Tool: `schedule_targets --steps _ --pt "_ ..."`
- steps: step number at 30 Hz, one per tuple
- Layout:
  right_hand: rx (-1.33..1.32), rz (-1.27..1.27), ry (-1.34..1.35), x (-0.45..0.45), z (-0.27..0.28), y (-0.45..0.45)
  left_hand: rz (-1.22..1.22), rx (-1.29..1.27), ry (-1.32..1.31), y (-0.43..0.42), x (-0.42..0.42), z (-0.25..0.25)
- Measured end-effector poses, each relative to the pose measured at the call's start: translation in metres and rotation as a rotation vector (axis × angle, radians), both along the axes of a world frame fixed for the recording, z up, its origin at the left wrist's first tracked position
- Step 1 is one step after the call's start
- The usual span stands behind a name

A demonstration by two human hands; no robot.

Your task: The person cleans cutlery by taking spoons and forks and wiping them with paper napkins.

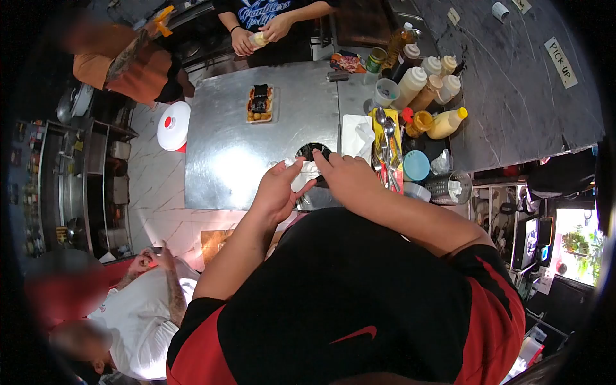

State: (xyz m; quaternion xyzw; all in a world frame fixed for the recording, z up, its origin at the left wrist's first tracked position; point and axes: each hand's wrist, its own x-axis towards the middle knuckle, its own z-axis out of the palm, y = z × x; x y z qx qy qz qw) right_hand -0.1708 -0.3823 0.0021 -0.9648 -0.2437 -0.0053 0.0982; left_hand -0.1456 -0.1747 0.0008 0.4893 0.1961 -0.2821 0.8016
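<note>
Close in front of my body, my left hand (279, 186) is closed on a crumpled white paper napkin (303, 174). My right hand (350, 176) grips a black round container (313, 151), with its fingers over the rim; the napkin lies against this container. What is inside it is hard to make out. Farther up the steel table (218, 154) sits a clear tray of food (260, 104) topped with dark strips. To the right of my right hand lie white napkins (357, 136) and a yellow box with spoons and forks (387, 144).
Several squeeze bottles (410, 83) crowd the table's right side, by a dark counter (513, 77). A teal-lidded tub (416, 165) and a metal perforated holder (449, 187) stand nearer. Co-workers stand across the table (276, 16), at upper left (122, 64) and lower left (144, 321).
</note>
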Motion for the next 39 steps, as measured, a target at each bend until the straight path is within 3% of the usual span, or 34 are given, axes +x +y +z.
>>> schedule_targets --steps 3,9,10,13,15,17,23,26,29,30,34,37,39 --pt "0.173 -0.009 0.086 -0.004 0.002 0.003 -0.06 0.053 -0.044 0.005 0.002 -0.006" --pt "0.346 -0.036 0.718 0.033 -0.004 -0.007 -0.201 0.25 -0.129 0.009 0.003 -0.011" --pt "0.483 -0.111 1.06 0.043 0.006 -0.009 -0.239 0.21 -0.17 0.008 0.001 -0.012" --pt "0.795 -0.109 1.543 0.052 -0.012 -0.014 -0.313 0.158 -0.346 0.011 0.001 -0.02" --pt "0.89 -0.085 1.659 0.053 -0.032 -0.011 -0.381 0.202 -0.46 0.011 0.003 -0.026" --pt "0.883 -0.224 1.758 0.056 -0.048 -0.007 -0.448 0.305 -0.499 0.013 0.006 -0.02" --pt "0.374 -0.166 1.148 0.052 -0.015 0.017 -0.422 0.55 -0.562 0.01 -0.004 -0.023" --pt "0.255 -0.193 1.078 0.051 -0.023 0.022 -0.446 0.681 -0.613 0.012 -0.008 -0.013" --pt "0.31 -0.14 1.136 0.049 -0.052 0.019 -0.46 0.638 -0.596 0.016 -0.01 -0.01" --pt "0.322 -0.183 1.169 0.044 -0.035 0.022 -0.472 0.604 -0.606 0.017 -0.011 -0.007" --pt "0.736 -0.176 1.503 0.033 -0.044 0.015 -0.558 0.557 -0.667 0.025 -0.007 -0.009" --pt "0.77 -0.248 1.719 0.029 -0.037 0.01 -0.637 0.496 -0.705 0.031 -0.003 0.0" --pt "0.751 -0.166 1.71 0.025 -0.039 0.011 -0.67 0.425 -0.758 0.035 -0.001 -0.012"
